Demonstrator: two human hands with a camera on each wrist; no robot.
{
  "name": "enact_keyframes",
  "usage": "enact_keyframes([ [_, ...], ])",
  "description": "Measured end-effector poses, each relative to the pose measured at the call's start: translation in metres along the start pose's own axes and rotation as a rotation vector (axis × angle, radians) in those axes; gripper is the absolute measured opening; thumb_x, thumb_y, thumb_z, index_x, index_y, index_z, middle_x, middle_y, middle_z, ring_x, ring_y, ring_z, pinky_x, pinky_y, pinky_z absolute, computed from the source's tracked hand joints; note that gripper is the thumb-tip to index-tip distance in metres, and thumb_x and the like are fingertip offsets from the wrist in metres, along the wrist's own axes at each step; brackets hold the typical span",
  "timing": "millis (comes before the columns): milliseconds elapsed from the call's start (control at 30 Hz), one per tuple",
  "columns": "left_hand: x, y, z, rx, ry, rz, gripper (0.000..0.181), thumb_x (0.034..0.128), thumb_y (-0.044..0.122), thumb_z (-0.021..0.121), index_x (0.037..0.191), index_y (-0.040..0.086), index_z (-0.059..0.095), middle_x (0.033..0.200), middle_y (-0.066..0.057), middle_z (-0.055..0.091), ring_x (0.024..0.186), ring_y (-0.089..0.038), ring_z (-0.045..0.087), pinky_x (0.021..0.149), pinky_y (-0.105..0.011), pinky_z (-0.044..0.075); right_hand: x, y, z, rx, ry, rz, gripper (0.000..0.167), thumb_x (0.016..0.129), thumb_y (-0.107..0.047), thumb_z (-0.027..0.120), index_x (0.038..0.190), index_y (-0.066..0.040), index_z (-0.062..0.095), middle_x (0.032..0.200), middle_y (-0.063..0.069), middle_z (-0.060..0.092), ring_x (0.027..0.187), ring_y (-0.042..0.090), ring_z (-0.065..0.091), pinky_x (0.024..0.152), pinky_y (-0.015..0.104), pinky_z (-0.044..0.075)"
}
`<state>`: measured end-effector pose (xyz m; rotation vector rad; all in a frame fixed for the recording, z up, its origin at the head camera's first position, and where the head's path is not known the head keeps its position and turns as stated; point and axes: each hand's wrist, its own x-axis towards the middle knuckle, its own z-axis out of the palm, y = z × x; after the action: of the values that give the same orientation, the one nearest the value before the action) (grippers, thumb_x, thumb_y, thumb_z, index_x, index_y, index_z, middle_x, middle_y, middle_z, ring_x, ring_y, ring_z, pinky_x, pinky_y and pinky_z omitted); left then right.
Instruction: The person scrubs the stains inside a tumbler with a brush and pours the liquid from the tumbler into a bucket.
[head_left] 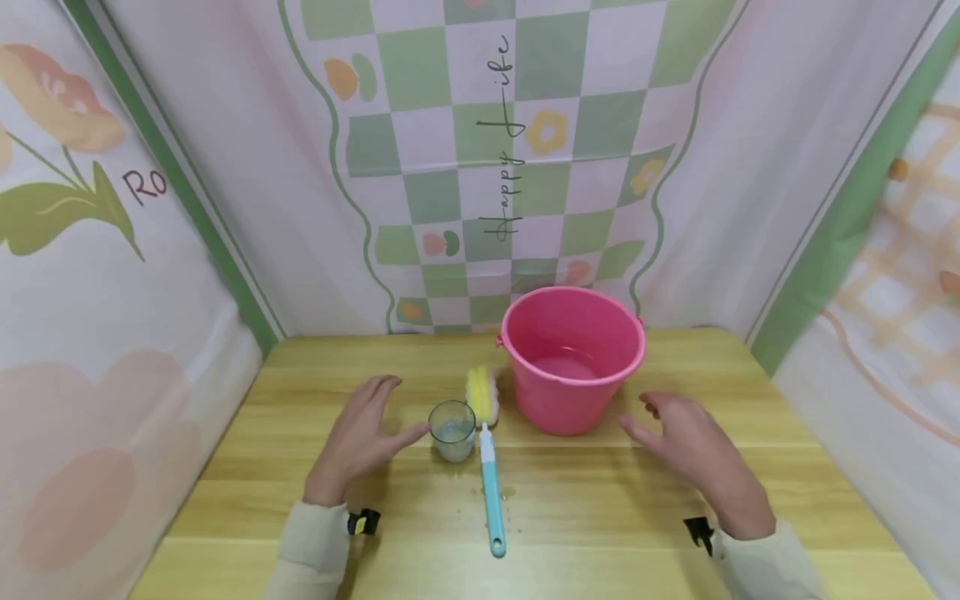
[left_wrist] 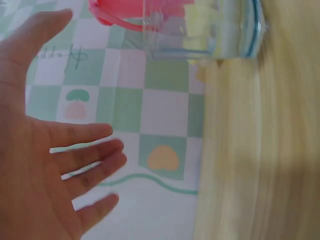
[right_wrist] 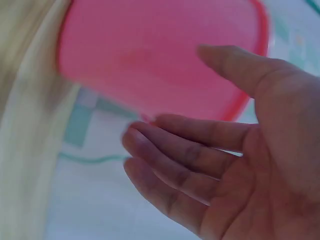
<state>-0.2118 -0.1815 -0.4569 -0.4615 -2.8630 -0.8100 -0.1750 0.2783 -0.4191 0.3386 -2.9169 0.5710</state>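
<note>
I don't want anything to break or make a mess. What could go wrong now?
The left grip is very close to the glass, so a bump might tip it. Moving the brush could knock the glass too, since the two are side by side.

Soft, even brightness fills the head view, and a pale sheen glows on the yellowish wooden table (head_left: 592, 517)! Faint shadows pool beside the bare right hand (head_left: 693, 450). Over to the right wrist view: dimmer, bluish, the pink plastic bucket (right_wrist: 150, 55) blurred; the left wrist view runs hazy.
</note>
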Motion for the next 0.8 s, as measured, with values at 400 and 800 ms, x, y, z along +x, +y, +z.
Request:
enact_keyframes([
  [400,0.017,0.022,0.009,-0.1,-0.051,0.126,0.091,0.0888,0.066,0.074,0.157,0.013,0.048,0.161,-0.009,0.05,0.148,-0.037,0.048,0.118,-0.063,0.042,0.005,-0.073,0.003,-0.03,-0.087,-0.421,0.035,0.086,-0.021,0.087,0.115,-0.005,0.075,0.106,0.007,0.078,0.096,0.023,0.075,0.083,0.038,0.064],
  [800,0.023,0.026,0.038,-0.233,-0.182,0.183,0.096,0.0827,0.047,0.09,0.16,0.012,0.044,0.166,-0.008,0.046,0.154,-0.034,0.043,0.123,-0.059,0.037,0.028,-0.115,0.047,-0.264,-0.196,-0.771,0.045,0.085,-0.027,0.09,0.123,-0.008,0.074,0.112,0.004,0.075,0.103,0.016,0.071,0.088,0.025,0.061],
])
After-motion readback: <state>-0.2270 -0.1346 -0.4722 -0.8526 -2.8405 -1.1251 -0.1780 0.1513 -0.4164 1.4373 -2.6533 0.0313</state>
